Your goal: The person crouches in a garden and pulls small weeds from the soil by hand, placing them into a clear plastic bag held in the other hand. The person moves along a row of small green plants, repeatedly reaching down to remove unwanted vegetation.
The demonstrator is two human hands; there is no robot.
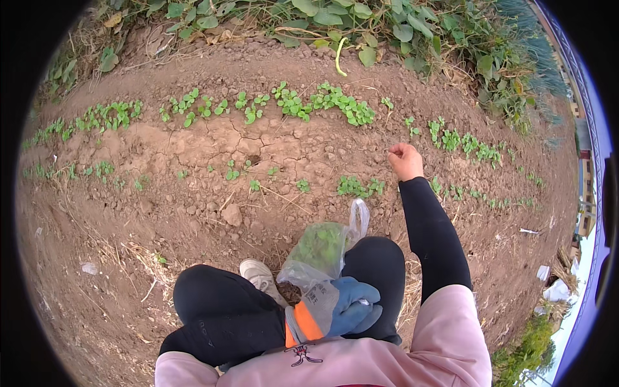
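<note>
My right hand (405, 160), bare below a black sleeve, reaches out over the soil with its fingertips pinched together; whether anything lies between them cannot be made out. It is just right of a bare patch between two rows of green seedlings (355, 109). My left hand (355, 309), in a blue, grey and orange work glove, rests curled by my knee, closed around a bit of whitish plastic. Touching its wrist side is a clear plastic bag (316, 251) with green leaves inside, its loop handle standing up beside my right knee.
Leafy vines (329, 17) border the far edge, with a long pale green pod (340, 58) on the soil before them. A small cluster of seedlings (358, 186) grows near the bag. Clods, dry straw (140, 259) and my shoe (258, 275) are close by.
</note>
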